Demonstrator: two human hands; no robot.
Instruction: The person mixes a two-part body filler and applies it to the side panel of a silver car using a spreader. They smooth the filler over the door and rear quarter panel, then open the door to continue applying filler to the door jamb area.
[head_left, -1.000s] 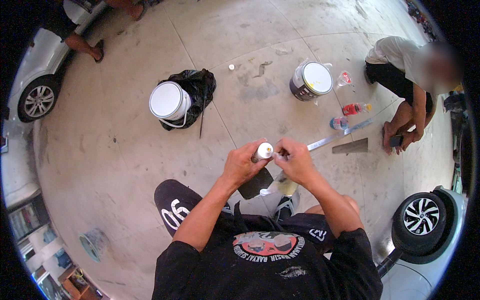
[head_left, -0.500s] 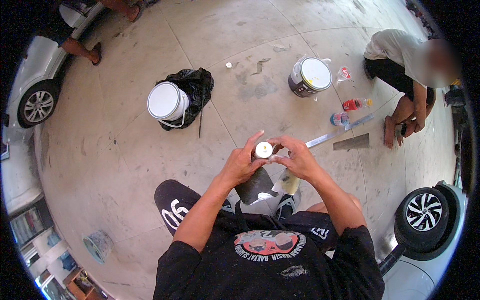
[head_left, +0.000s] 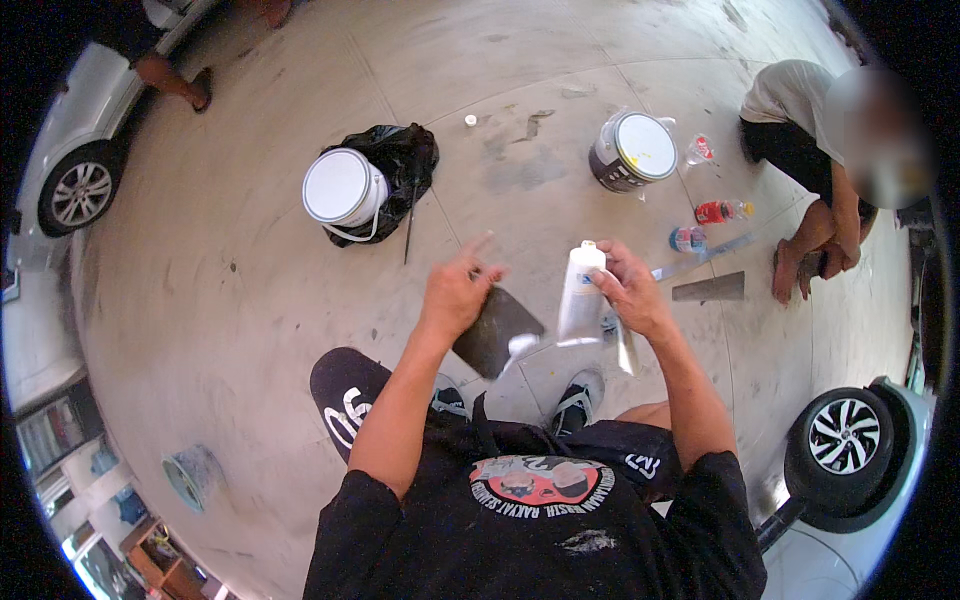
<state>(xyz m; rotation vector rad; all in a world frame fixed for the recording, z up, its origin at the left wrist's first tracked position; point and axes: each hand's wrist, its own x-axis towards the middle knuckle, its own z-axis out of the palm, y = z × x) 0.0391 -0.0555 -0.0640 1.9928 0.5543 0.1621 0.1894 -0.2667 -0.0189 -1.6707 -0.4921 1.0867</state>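
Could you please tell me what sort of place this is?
It looks like a vehicle workshop, though a home garage is possible. A silver car stands at the left, a pale car at the right, and a round dark bucket with a yellow-smeared white lid sits on the smudged pale floor.

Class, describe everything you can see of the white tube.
The white tube looks like soft plastic or coated metal, with a short narrow neck, a small blue mark on its face and a broad, flattened end. It is in mid-air, neck pointing away from the person. The right hand grips its right side near the neck, thumb across the front; the left hand is apart from it.
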